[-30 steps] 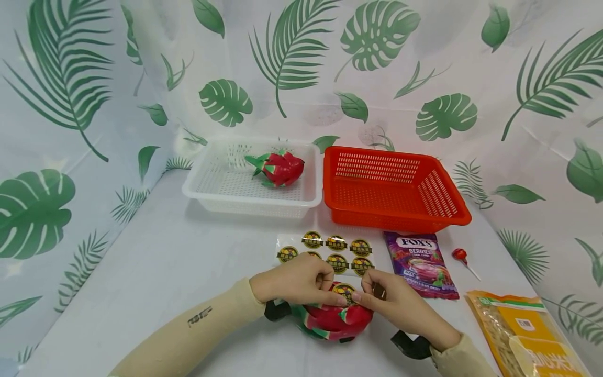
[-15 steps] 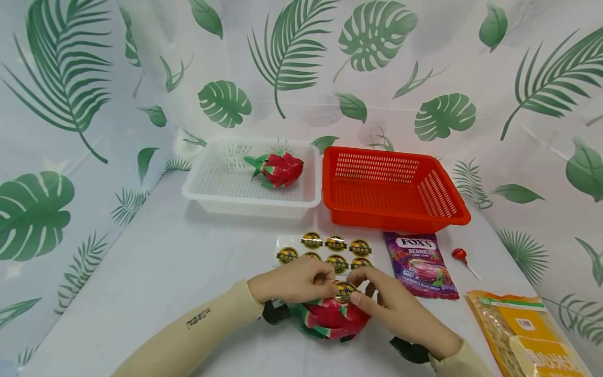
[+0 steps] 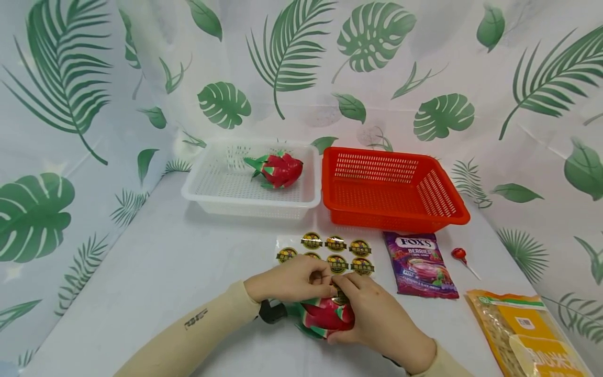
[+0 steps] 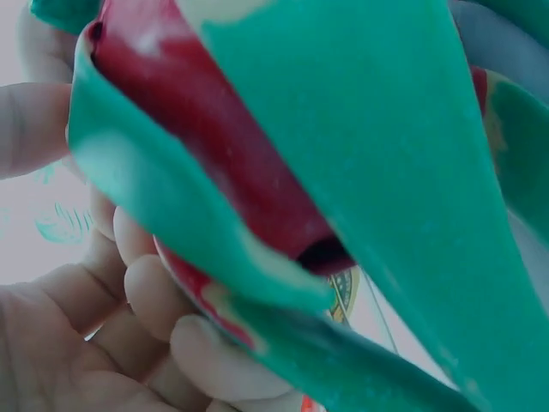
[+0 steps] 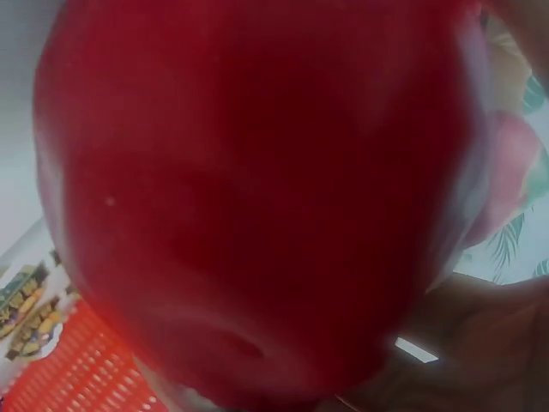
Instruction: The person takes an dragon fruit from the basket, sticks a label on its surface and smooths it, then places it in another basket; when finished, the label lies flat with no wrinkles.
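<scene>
A red dragon fruit (image 3: 325,315) with green scales lies on the table in front of me, between my two hands. A round black-and-gold sticker (image 3: 340,296) is on its upper side, partly covered by fingers. My left hand (image 3: 291,280) is at its far left side, thumb tip right at the sticker; in the left wrist view its curled fingers (image 4: 154,296) lie against the fruit. My right hand (image 3: 383,319) grips the fruit's right end, thumb on the near side and fingers over the top. The fruit's red skin (image 5: 257,172) fills most of the right wrist view.
A sheet of round stickers (image 3: 337,263) lies just beyond the hands. Behind stand a white basket (image 3: 214,196) holding another dragon fruit (image 3: 282,170) and a red basket (image 3: 395,220). At right are a purple candy bag (image 3: 421,265), a lollipop (image 3: 459,254) and a yellow food packet (image 3: 527,332).
My right hand has gone from pinching at the sticker's edge to gripping the fruit's right end, now covering part of the sticker. The left hand has barely moved.
</scene>
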Demonstrator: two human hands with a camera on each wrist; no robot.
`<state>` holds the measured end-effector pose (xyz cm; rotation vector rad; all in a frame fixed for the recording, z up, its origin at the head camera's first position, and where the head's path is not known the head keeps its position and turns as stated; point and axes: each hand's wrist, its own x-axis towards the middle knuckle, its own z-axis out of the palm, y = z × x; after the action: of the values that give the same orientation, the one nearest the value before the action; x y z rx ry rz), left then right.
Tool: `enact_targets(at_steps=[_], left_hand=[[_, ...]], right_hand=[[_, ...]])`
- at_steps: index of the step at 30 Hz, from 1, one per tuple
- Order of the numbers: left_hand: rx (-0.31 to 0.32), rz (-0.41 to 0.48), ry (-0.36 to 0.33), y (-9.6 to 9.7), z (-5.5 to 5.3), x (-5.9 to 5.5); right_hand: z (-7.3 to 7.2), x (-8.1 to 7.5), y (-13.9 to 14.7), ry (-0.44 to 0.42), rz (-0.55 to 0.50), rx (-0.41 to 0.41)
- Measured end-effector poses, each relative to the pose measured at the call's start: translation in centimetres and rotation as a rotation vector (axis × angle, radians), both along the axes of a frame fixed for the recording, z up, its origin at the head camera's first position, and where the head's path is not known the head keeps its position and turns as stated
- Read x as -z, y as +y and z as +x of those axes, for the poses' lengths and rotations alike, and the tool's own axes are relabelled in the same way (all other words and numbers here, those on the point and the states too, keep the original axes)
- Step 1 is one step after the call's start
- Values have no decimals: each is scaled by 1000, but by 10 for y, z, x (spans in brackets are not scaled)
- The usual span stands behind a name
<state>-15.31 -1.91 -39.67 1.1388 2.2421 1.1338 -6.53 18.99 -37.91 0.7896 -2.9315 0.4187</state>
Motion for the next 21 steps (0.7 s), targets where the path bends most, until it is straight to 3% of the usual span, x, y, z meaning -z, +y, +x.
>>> enact_targets(at_steps=[10,17,21], left_hand=[[-21,10,-10,-8,-5,4],[-81,-10,-25,-9,-16,10],[-123,23,-106,-8,-28,12]], right_hand=[[1,4,-4,52,56,0],[7,5,-6,3,36,79],[9,3,-3,-70,19,133]])
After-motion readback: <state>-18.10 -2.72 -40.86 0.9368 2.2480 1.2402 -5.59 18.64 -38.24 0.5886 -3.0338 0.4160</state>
